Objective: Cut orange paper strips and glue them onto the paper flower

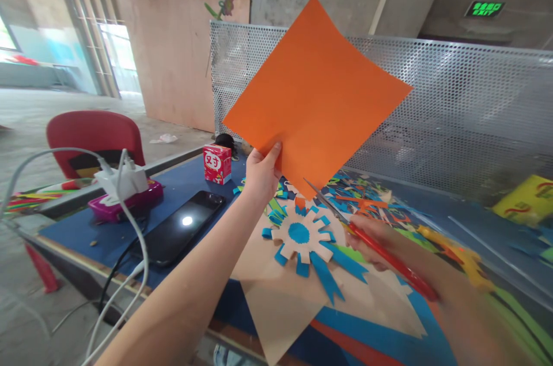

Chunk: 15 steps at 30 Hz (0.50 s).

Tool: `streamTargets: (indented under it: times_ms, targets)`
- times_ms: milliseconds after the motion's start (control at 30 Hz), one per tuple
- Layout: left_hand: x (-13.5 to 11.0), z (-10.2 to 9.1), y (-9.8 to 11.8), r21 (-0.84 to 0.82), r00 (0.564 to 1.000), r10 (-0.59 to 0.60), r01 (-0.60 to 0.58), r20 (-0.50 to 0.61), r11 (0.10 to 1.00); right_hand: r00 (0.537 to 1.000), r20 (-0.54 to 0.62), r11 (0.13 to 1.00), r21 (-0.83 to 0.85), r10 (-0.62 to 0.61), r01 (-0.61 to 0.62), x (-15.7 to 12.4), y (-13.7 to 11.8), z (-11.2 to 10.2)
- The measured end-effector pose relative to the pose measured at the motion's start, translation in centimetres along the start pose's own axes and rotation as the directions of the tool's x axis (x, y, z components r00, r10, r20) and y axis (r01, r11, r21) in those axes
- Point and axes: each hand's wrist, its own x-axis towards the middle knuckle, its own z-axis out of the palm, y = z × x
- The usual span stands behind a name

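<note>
My left hand (264, 172) pinches the lower left edge of an orange sheet of paper (317, 89), which is raised above the table with a corner pointing up. In my right hand (374, 239) is a pair of scissors with red handles (389, 256). Its blades reach the bottom corner of the orange sheet; whether they are apart I cannot tell. Beneath lies a paper rosette (283, 236) with a blue centre, cream tabs, blue loops and two blue ribbon tails. It rests on cream paper (280, 308).
A black phone (181, 227), a red box (217, 164) and a white charger on a purple case (125, 199) stand left. Coloured paper scraps (371, 199) cover the back. A yellow glue gun (458, 256) lies right. White cables (140, 233) hang at the left edge; a perforated metal screen (453, 106) stands behind.
</note>
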Motion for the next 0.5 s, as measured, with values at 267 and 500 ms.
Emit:
streamTargets:
  times_ms: [267, 500]
  targets:
    - [0.0, 0.1, -0.1, -0.033, 1.000, 0.018, -0.018, 0.008, 0.999, 0.909, 0.335, 0.950, -0.265, 0.249, -0.163, 1.2, -1.9, -1.0]
    - [0.1, -0.1, -0.1, -0.027, 1.000, 0.013, -0.013, 0.003, 1.000, 0.915, 0.357, 0.967, -0.229, 0.189, -0.111, 0.3, -2.2, -1.0]
